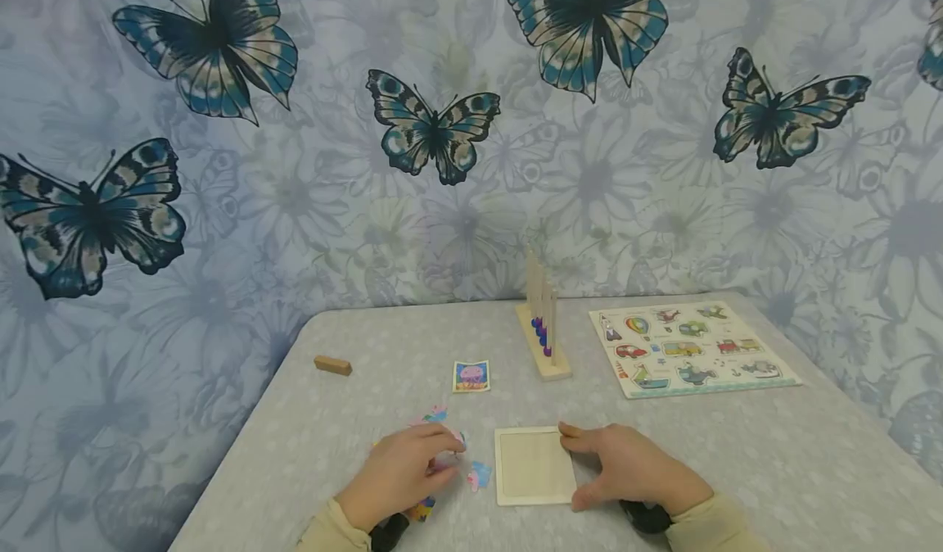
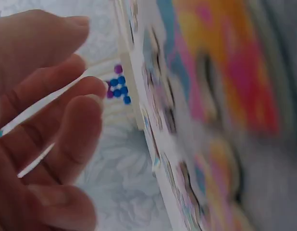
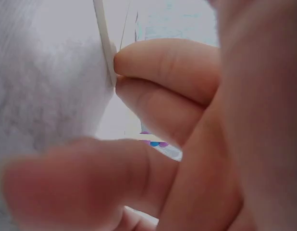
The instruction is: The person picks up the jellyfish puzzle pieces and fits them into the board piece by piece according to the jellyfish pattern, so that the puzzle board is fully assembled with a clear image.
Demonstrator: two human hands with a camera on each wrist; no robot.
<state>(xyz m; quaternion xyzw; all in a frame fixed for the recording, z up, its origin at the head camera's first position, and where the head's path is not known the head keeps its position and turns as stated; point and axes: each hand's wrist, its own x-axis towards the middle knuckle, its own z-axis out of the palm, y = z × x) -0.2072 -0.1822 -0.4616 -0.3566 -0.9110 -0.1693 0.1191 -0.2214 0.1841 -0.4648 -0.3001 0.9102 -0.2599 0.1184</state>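
My left hand [image 1: 401, 470] hovers over loose, colourful puzzle pieces, partly hiding them. Its fingers bend loosely, and the left wrist view shows nothing between them. A blue and pink puzzle piece [image 1: 480, 475] lies just right of that hand, with another piece [image 1: 435, 414] beyond its knuckles. Blurred puzzle pieces [image 2: 220, 72] fill the right of the left wrist view. My right hand [image 1: 626, 462] holds the right side of a square wooden puzzle tray [image 1: 534, 466], fingertips at the far corner and thumb by the near one. Bare wood shows inside the tray's raised rim.
Behind the tray stands a wooden peg rack [image 1: 543, 323] with blue and purple beads. A small picture card [image 1: 471, 377] lies left of it. Farther left is a brown wooden block [image 1: 333, 365]. A vehicle puzzle board [image 1: 692, 349] lies at the back right, near the butterfly-patterned wall.
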